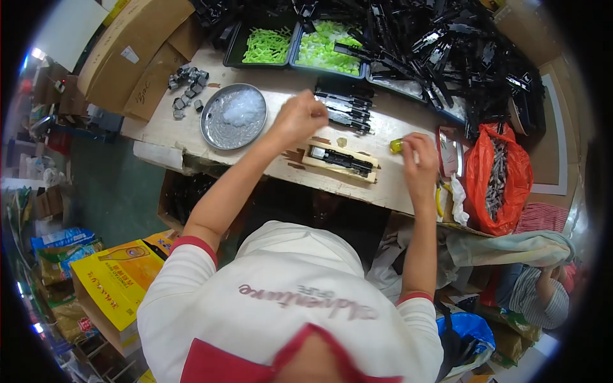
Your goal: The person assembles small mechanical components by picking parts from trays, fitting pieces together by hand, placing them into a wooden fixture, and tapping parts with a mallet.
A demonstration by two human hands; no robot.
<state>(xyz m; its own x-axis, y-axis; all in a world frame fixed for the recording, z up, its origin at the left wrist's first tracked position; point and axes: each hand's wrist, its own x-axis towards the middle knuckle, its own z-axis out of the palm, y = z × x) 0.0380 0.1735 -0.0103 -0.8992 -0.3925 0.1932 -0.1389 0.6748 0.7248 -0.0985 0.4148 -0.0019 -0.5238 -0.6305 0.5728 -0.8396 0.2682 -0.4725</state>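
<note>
Pale wood forms the long holder (pixel 338 170) by the near edge of our table (pixel 391 186), and in it lies a black part (pixel 341 159), set lengthwise from left to right. Our left hand (pixel 297 121) is on the far left side of the holder, at the left end of a row of black pieces (pixel 345 110); its fingers curl in with the tips close to the thumb, and we cannot tell whether they pinch anything. Our right hand (pixel 419 157) is to the right of the holder, fingers bent, with a small yellow-green object (pixel 396 146) right at the fingertips; we cannot tell whether they are clamped on it or only beside it. On the left we have a round metal plate (pixel 217 138) with whitish, translucent material (pixel 244 107) in it, and just beyond its left side some grey metal pieces (pixel 184 96). Along the far side we see bright green pieces (pixel 267 46) in one dark bin, green and white pieces (pixel 329 50) in the next, and a big heap of black parts (pixel 428 41) to the right. A red plastic bag (pixel 477 191) at the right holds many slim greyish pieces (pixel 497 172).
</note>
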